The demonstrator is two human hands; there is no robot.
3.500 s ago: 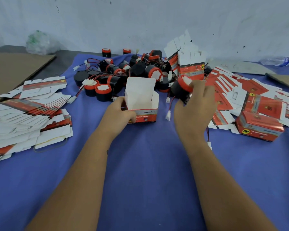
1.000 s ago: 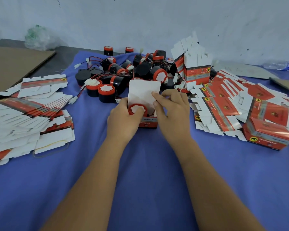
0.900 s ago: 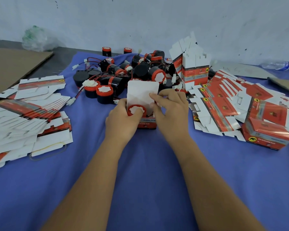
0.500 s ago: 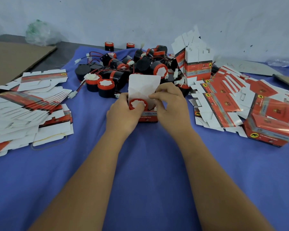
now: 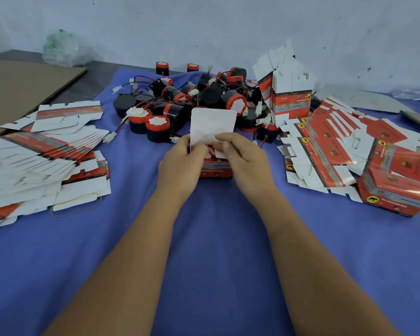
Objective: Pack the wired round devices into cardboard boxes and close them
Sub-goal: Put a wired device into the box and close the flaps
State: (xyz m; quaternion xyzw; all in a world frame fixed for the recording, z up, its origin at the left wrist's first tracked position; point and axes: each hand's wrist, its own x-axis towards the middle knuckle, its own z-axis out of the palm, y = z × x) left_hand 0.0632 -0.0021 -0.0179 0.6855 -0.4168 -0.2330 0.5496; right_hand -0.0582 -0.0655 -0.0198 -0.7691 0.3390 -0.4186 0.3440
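Across the blue cloth-covered table, flat white-and-red cardboard blanks lie left, black round wired devices with red caps heap behind. At centre stands a small red cardboard box, white lid flap upright. Left hand grips its side; right hand pinches a side flap.

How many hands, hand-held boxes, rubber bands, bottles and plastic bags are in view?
Hands: 2, left hand and right hand
Open box, held: 1
Rubber band: 1
Plastic bottle: 1
Plastic bag: 1
Total: 6
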